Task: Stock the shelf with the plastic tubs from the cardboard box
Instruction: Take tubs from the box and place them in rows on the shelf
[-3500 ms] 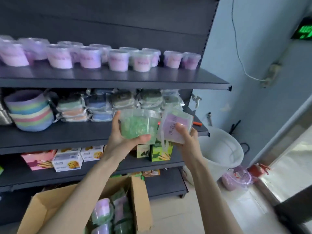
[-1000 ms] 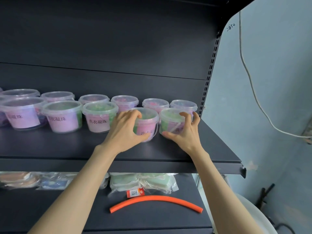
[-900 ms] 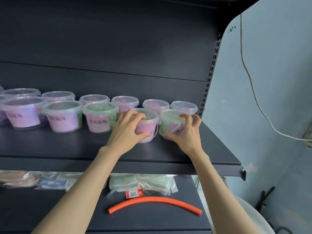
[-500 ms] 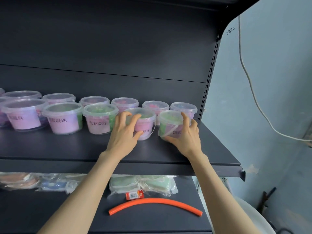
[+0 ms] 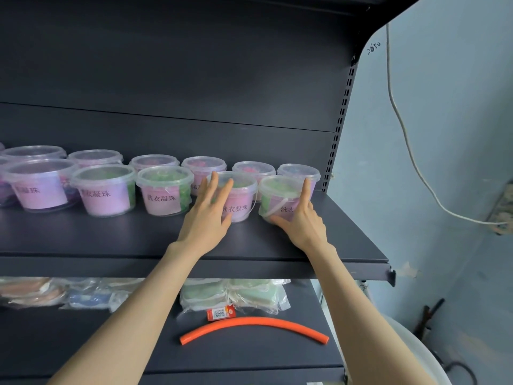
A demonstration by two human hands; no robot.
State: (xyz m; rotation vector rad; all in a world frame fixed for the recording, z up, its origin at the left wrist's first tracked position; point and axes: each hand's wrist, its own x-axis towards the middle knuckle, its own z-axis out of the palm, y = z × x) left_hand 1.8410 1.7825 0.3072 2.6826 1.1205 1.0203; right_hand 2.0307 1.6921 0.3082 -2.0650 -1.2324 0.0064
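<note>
Both tubs in hand are standing upright in the front row of the top shelf [image 5: 111, 234], and their places are being given here from the slotted upright [image 5: 340, 140] at its end. The end tub [image 5: 279, 194] is sitting nearest the upright, and the second tub [image 5: 240, 202] is sitting just beside it on the side away from the upright, with a narrow gap between them and a back row of tubs [image 5: 204, 165] standing close behind. They are looking like light, thin-walled clear pots with snap lids and a slim bail handle, so they are probably flexing under a hard squeeze and sliding easily on the smooth shelf. The safest hold is likely around the wall just under the rim, or a flat push low on the front, not on the lid. The left hand [image 5: 206, 218] is lying flat against the front of the second tub, fingers straight and slightly spread, gripping nothing. The right hand [image 5: 304, 223] is resting against the end tub, thumb lying along its foot and forefinger running straight up the side facing the upright, bracketing it loosely rather than clasping it.
</note>
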